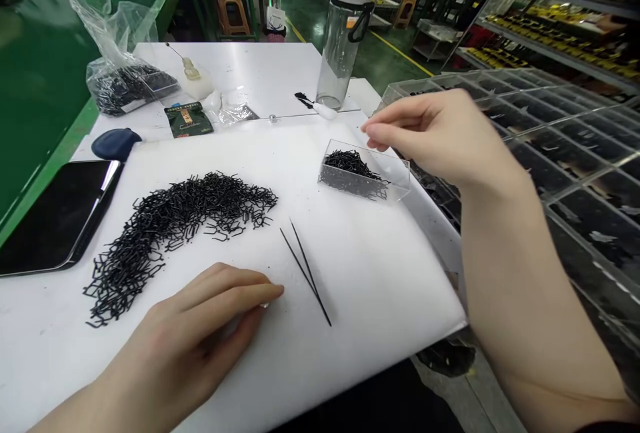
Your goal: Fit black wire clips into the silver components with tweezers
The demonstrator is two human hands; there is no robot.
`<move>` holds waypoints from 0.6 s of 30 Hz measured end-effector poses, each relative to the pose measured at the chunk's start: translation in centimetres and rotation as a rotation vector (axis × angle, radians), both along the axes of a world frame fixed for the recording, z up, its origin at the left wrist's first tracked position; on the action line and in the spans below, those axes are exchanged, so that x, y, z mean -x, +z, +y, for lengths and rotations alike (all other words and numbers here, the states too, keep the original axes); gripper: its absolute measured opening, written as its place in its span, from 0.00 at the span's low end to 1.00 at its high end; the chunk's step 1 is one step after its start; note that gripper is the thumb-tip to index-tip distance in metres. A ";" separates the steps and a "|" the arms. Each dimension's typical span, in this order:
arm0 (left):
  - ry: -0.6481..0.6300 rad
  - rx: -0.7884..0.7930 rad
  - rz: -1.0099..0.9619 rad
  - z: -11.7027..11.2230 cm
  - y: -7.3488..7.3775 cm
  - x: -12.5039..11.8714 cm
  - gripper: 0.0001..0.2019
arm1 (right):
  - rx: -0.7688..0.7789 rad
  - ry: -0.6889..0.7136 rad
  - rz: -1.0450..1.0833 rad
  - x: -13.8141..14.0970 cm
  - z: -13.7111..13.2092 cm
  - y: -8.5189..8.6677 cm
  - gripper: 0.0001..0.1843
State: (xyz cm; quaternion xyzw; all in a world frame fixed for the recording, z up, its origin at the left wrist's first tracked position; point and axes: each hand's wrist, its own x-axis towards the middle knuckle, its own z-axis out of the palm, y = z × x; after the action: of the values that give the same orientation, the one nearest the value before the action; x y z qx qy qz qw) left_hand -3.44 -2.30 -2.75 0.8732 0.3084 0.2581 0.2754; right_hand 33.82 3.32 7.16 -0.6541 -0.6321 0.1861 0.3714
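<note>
My left hand rests on the white foam pad, thumb and fingers closed. A tiny pale bit shows under its fingertips, too small to name. Above the right end of a clear plastic box, my right hand hangs with thumb and fingers pinched; what they hold, if anything, I cannot make out. Small black bent pieces fill the left part of that box. Many more lie in a curved black pile beyond my left hand. Black tweezers lie on the pad, right of my left fingertips.
A phone and a dark blue pouch lie at the left. Behind the pad stand a clear bottle, a bag of black parts and a green packet. A divided clear tray borders the right side.
</note>
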 end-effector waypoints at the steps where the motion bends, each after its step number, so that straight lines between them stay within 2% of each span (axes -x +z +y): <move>1: 0.006 0.001 -0.004 0.0 -0.1 0.1 0.18 | -0.010 -0.002 -0.010 0.2 -0.4 0.2 0.08; 2: 0.013 0.003 -0.010 0.0 -0.2 0.1 0.18 | -0.009 0.012 -0.019 0.6 -0.9 0.4 0.09; 4: 0.036 0.005 -0.018 -0.1 -0.3 0.1 0.16 | 0.101 0.121 -0.056 1.8 -1.9 0.3 0.08; 6: 0.061 -0.002 -0.023 -0.1 -0.4 -0.1 0.14 | 0.256 0.333 -0.127 3.7 -2.9 -0.6 0.06; 8: 0.079 -0.015 -0.041 -0.1 -0.3 -0.4 0.13 | 0.330 0.477 -0.213 5.8 -3.7 -2.0 0.11; 10: 0.093 -0.022 -0.071 -0.2 -0.3 -0.7 0.11 | 0.322 0.530 -0.267 7.7 -4.3 -3.5 0.16; 14: 0.098 -0.013 -0.099 -0.5 0.1 -1.2 0.10 | 0.245 0.584 -0.319 9.2 -4.9 -5.5 0.11; 16: 0.088 -0.020 -0.094 -0.7 0.3 -1.5 0.10 | 0.207 0.628 -0.241 9.0 -4.6 -5.7 0.13; 18: 0.077 -0.026 -0.089 -0.8 0.5 -1.7 0.11 | 0.152 0.630 -0.063 8.5 -3.9 -5.5 0.17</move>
State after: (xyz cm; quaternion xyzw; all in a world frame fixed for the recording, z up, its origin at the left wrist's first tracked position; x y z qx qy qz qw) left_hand -1.74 -3.12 -2.28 0.8518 0.3260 0.3112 0.2671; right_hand 25.36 -0.58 1.62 -0.4576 -0.7989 0.3183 0.2258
